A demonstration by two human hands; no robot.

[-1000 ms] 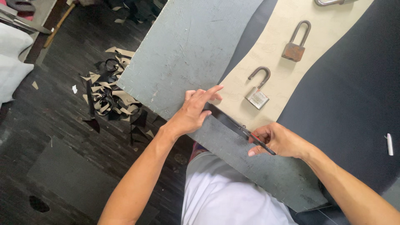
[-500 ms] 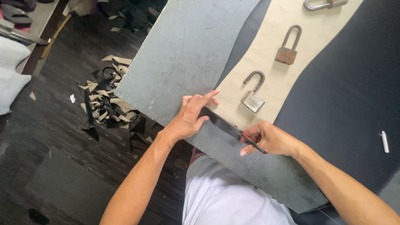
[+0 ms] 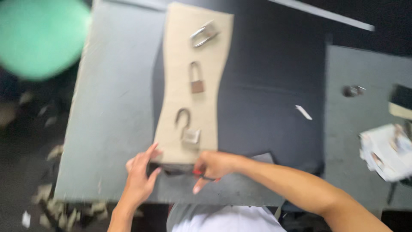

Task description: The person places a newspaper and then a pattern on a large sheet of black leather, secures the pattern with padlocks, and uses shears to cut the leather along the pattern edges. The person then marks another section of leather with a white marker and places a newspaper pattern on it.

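Fingers of the right hand (image 3: 212, 168) were curled in a tight grip around a thin dark tool with a red part (image 3: 198, 173), held just at the near end of a tan template (image 3: 189, 86); blur hid what kind of tool it was. The left hand (image 3: 141, 174) lay flat and spread, fingertips on the template's near left corner, grip wide and holding nothing.

The template, a long wavy-edged strip, ran away from the person across a dark sheet (image 3: 266, 86) on the table (image 3: 111, 107). Three padlocks sat on it in a line: an open padlock (image 3: 189, 129) nearest the hands, just beyond the right hand; a brown padlock (image 3: 196, 79) in the middle; and a silver padlock (image 3: 204, 33) lying tilted at the far end.

To the right, well apart from the hands, a small white scrap (image 3: 304, 112) lay on the dark sheet. Further right, a grey board (image 3: 352, 141) carried a small metal piece (image 3: 352, 90) and a crumpled printed paper (image 3: 386, 150). A blurred green round shape (image 3: 40, 36) filled the upper left. Pale offcuts (image 3: 51, 202) lay scattered on the floor at lower left.
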